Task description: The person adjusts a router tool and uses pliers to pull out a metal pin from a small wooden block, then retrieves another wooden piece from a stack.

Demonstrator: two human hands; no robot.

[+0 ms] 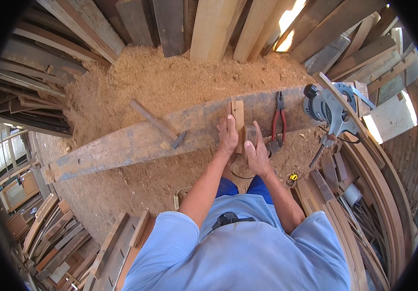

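Observation:
A narrow strip of light wood (239, 116) lies crosswise on a long, worn plank bench (136, 138). My left hand (227, 136) grips the strip along its left side, thumb stretched toward its far end. On the other side, my right hand (259, 153) is closed round a small brown block (250, 133) beside the strip. Whether the block touches the strip, I cannot tell. Red-handled pliers (280, 119) lie just right of my right hand. Further left on the bench rests a hammer (155, 120) with a wooden handle.
A grey and blue power tool (332, 106) sits at the bench's right end. Sawdust (189, 77) is heaped behind the bench, with boards (213, 29) leaning beyond. Stacked timber (335, 208) lies at near right, and a yellow tape measure (292, 178) nearby. Offcuts (63, 242) are piled at near left.

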